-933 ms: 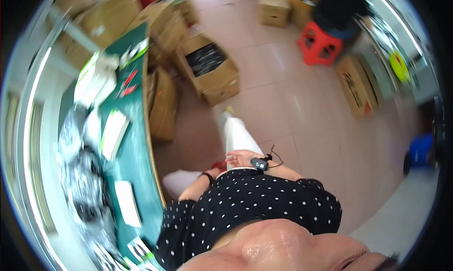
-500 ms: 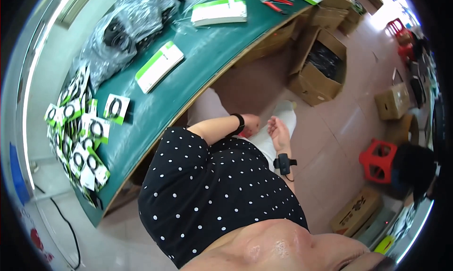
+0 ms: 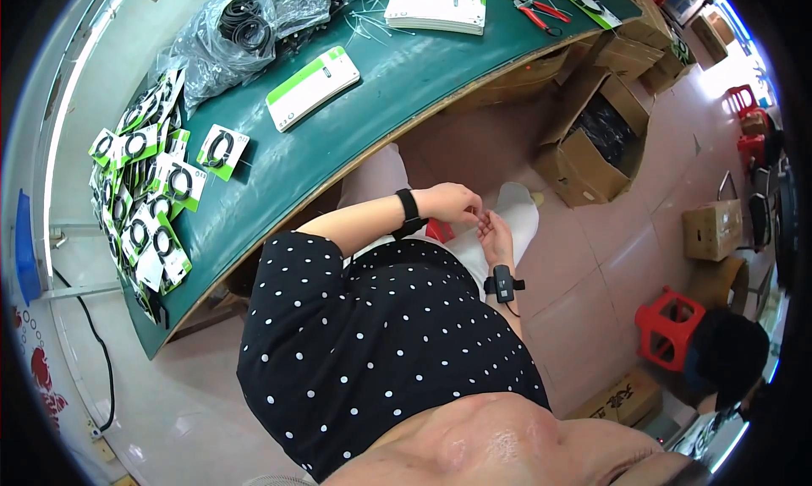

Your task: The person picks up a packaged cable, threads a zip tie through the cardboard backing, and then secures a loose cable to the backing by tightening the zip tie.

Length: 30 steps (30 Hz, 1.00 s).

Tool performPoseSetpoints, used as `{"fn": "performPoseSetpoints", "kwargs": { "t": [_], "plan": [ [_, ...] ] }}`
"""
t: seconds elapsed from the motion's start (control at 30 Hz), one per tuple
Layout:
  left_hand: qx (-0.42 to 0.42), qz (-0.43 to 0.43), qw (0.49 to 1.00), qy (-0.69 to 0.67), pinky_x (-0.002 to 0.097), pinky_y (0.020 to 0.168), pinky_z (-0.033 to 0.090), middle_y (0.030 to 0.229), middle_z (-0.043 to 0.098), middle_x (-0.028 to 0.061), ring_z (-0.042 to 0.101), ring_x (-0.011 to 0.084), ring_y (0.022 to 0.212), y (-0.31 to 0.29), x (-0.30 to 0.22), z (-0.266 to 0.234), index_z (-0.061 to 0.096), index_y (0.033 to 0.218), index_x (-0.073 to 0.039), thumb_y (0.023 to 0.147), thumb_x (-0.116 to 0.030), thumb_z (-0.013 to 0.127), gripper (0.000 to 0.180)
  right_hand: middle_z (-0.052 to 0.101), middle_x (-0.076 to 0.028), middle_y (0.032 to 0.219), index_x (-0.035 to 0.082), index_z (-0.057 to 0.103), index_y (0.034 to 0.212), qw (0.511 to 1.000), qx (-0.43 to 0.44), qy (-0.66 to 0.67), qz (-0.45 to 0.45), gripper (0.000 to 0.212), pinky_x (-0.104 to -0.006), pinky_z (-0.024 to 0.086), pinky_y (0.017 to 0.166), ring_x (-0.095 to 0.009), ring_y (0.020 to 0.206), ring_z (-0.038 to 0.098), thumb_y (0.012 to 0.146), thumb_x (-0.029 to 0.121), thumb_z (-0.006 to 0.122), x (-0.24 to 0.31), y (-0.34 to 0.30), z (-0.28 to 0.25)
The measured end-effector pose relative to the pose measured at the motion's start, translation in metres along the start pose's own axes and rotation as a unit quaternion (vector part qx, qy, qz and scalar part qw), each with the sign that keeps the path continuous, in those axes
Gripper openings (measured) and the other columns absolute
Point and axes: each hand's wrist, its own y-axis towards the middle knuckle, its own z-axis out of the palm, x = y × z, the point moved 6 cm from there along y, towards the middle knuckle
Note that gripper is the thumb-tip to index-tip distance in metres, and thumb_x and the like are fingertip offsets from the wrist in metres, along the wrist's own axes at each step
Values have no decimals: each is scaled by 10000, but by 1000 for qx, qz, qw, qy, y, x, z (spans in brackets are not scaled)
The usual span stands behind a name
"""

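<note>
Over my lap, my left hand (image 3: pixel 452 203) and my right hand (image 3: pixel 496 239) meet at the fingertips. The left hand's fingers are bent and pinched together against the right fingertips. My right hand is palm up with its fingers curled closed. Anything between the fingers is too small or hidden to make out. Below the left hand a bit of red (image 3: pixel 439 230) shows beside my white trousers. On the green table (image 3: pixel 338 160) to my left lie a stack of white-and-green cards (image 3: pixel 313 88) and a card with a black coiled cable (image 3: pixel 222 150).
A heap of carded cables (image 3: pixel 139 207) covers the table's left end. Behind it lie plastic bags of black cables (image 3: pixel 245 29), another card stack (image 3: pixel 436 12) and red-handled pliers (image 3: pixel 541 12). An open cardboard box (image 3: pixel 592 148) and a red stool (image 3: pixel 668 329) stand on the floor.
My left hand has risen from beside my lap and come to the right hand, so their fingertips meet. The right hand's fingers have curled inward. The whole view has shifted slightly.
</note>
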Motion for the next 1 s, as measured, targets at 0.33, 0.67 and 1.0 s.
{"fn": "performPoseSetpoints", "kwargs": {
  "t": [0.33,0.67,1.0],
  "plan": [
    [-239,-36,968,-61,355,743,507,873,675,114,648,280,806,-125,-31,-78,657,944,-51,847,-182,629,166,627,-32,884,62,610,1003,991,45,-33,118,161,-256,460,679,-126,754,569,930,196,557,-30,26,16],
    [-671,-251,692,-86,253,722,503,887,668,87,627,134,804,-359,42,-127,602,1109,-22,858,-141,671,287,618,-18,864,72,609,985,965,148,151,152,139,-235,459,650,-116,734,555,943,196,562,12,30,65],
    [-726,-450,470,-222,307,585,531,970,637,118,644,200,776,-458,178,-165,533,1130,50,742,-260,765,548,608,-14,863,68,610,990,987,96,97,90,141,-234,468,651,-117,734,553,949,190,552,20,13,81]
  ]
}}
